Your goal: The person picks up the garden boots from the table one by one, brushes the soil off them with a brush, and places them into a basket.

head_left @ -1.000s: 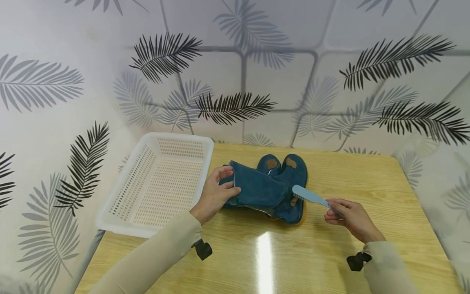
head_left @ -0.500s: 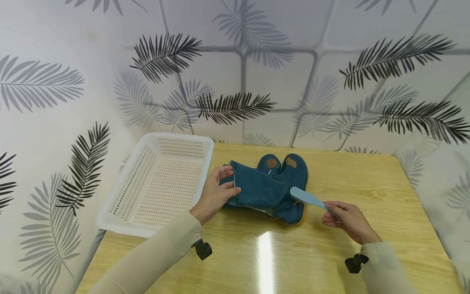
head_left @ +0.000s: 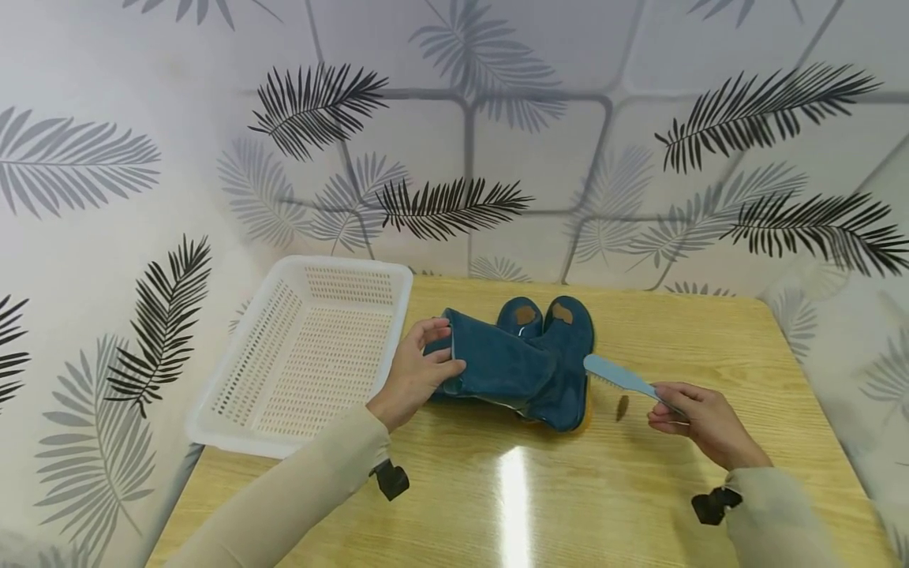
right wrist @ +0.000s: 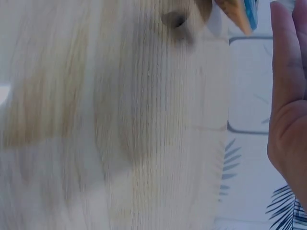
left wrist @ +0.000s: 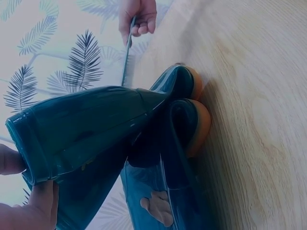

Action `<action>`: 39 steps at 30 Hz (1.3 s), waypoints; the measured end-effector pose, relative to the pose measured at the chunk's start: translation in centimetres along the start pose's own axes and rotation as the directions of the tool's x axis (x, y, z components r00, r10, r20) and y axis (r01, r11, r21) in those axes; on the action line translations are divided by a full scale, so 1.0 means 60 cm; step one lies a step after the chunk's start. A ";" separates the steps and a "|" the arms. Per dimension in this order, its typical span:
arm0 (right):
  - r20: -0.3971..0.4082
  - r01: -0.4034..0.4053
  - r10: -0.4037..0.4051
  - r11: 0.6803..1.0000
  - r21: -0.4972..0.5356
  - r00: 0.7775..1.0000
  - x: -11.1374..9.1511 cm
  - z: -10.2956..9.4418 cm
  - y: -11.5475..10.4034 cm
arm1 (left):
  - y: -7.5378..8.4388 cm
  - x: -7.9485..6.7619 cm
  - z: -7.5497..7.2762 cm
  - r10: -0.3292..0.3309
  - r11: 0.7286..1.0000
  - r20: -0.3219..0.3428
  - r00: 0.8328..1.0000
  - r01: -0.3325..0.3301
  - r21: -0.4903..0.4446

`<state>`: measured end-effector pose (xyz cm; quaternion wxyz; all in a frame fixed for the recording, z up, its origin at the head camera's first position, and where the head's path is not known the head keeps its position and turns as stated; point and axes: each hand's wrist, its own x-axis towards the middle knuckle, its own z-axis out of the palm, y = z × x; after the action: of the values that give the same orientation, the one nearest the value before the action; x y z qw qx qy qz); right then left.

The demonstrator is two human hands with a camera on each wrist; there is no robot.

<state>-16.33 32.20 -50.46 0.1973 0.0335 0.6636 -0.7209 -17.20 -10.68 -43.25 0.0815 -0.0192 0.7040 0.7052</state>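
Observation:
A pair of dark teal rubber boots with orange-brown soles lies on the table, toes to the right. My left hand grips the top rim of the nearer boot's shaft, its fingers at the edge. In my right hand is a light blue brush, pinched by its handle, bristles down, just right of the boots. Beneath the brush is a small brown clump, blurred in the right wrist view. Brown patches mark the far toes; another brown patch shows in the left wrist view.
A white perforated plastic basket stands left of the boots, near my left forearm. The light wood table ends at a wall with a leaf pattern. A bright reflection lies on the tabletop in front of the boots.
My right hand and the brush moved left slightly, then right, off the nearer boot. The brown patch on that boot's toe is gone, and a brown clump now appears beside it. The left hand stays put.

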 end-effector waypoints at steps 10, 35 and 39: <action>-0.057 -0.080 0.076 0.995 -0.066 0.995 0.001 0.013 0.018 | 0.008 0.005 0.007 0.006 1.000 -0.010 1.000 -0.006 0.018; -0.041 -0.016 0.014 0.998 -0.053 0.999 -0.016 0.003 -0.007 | 0.073 0.044 0.101 0.122 0.969 0.142 0.982 -0.086 -0.232; -0.043 -0.006 0.004 0.999 -0.034 0.999 -0.022 -0.002 -0.006 | 0.083 0.053 0.124 0.129 0.959 0.159 0.979 -0.082 -0.272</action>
<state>-15.28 32.67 -49.71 0.1855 0.0473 0.6799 -0.7079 -20.41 -2.97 -38.70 0.1018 0.0697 0.5940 0.7950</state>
